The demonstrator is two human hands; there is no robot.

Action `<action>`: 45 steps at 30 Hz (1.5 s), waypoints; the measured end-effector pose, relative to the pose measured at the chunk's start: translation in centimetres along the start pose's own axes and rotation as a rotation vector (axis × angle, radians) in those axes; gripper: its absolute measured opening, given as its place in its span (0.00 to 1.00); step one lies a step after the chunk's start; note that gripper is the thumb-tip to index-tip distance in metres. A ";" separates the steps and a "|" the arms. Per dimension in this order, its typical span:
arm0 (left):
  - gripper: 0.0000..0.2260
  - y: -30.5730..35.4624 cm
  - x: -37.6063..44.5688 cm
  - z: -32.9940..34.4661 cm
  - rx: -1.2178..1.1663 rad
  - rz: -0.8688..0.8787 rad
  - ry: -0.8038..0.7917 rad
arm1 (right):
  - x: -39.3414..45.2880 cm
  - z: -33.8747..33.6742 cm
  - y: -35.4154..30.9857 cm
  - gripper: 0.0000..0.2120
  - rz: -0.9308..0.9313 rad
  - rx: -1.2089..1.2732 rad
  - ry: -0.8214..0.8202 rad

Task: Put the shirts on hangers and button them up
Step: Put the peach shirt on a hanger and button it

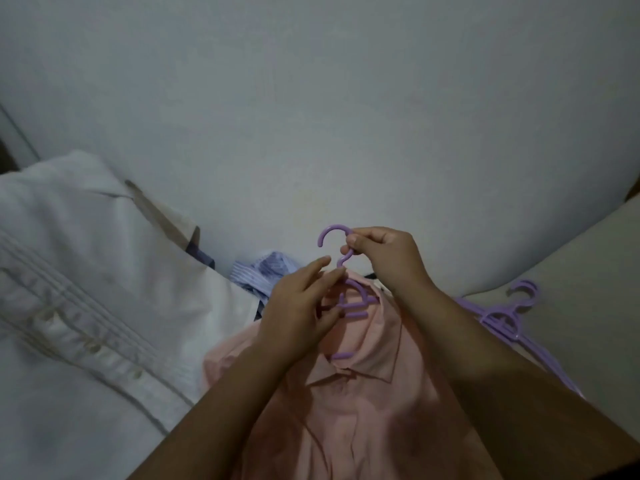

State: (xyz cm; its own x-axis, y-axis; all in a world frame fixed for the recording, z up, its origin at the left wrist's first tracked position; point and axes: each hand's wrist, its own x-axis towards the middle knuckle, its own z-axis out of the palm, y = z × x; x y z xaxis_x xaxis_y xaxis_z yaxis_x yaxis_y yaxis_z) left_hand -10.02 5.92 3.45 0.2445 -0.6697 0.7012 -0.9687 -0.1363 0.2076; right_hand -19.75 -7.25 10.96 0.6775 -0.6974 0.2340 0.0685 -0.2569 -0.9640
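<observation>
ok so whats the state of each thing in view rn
pink shirt: on a hanger, collar open
purple hanger: inside the pink shirt, hook sticking out
right hand: pinching the hook
left hand: fingers at the collar
white shirt: lying flat, buttoned
striped shirt: crumpled
spare hangers: lying unused

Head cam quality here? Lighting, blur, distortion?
Head view: dim, flat light with no glare; wide-angle bowing at the edges; slight softness overall, yet the right hand pinching the purple plastic hanger hook and the pink shirt stay readable.
</observation>
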 end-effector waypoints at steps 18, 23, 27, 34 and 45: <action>0.38 5.9 11.8 -13.6 0.309 0.371 0.198 | -3.4 -4.5 -16.8 0.17 -0.278 -0.006 0.052; 0.33 6.7 12.5 -17.1 0.343 0.397 0.281 | -5.8 -5.4 -17.8 0.04 -0.409 -0.452 0.135; 0.32 8.0 12.0 -18.9 0.327 0.403 0.302 | -7.1 -5.8 -19.2 0.10 -0.495 -0.447 0.299; 0.36 10.0 12.2 -22.1 0.200 0.258 0.337 | -8.0 -7.6 -21.8 0.19 -0.494 -0.418 0.119; 0.33 10.4 13.6 -25.3 0.045 0.157 0.371 | -7.1 -11.5 -23.5 0.05 -0.506 -0.305 0.254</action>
State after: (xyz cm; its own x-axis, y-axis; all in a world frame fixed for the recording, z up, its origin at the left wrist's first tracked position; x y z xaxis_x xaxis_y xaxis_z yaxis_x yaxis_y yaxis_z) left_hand -15.70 13.81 32.42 0.0848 -0.3768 0.9224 -0.9944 -0.0909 0.0542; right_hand -34.56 -4.00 33.37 0.4191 -0.5670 0.7091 0.0972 -0.7485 -0.6560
